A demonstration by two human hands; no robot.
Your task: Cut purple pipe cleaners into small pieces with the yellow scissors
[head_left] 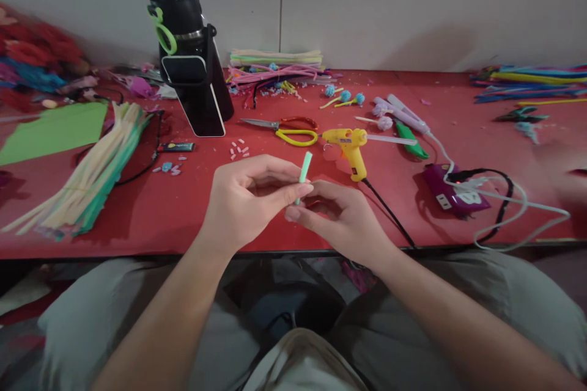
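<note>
A short mint-green piece of pipe cleaner (305, 167) stands nearly upright between my hands, above the front part of the red table. My left hand (257, 195) pinches it between thumb and fingertips, and its upper end sticks out above the thumb. Close against the left, my right hand (337, 214) has its thumb and fingers curled around the lower end, which they partly hide. Just beyond my hands lie scissors (297, 134) with red and yellow handles and a yellow glue gun (351, 145) with a clear glue stick in its back.
A bundle of cream and green pipe cleaners (98, 165) lies left, near a black bottle (177, 24) and a phone (197, 98). Small pink pieces (238, 149) are scattered by the scissors. Right are a purple power strip (444, 189), white cords, pliers (523, 115) and a blurred hand (559, 168).
</note>
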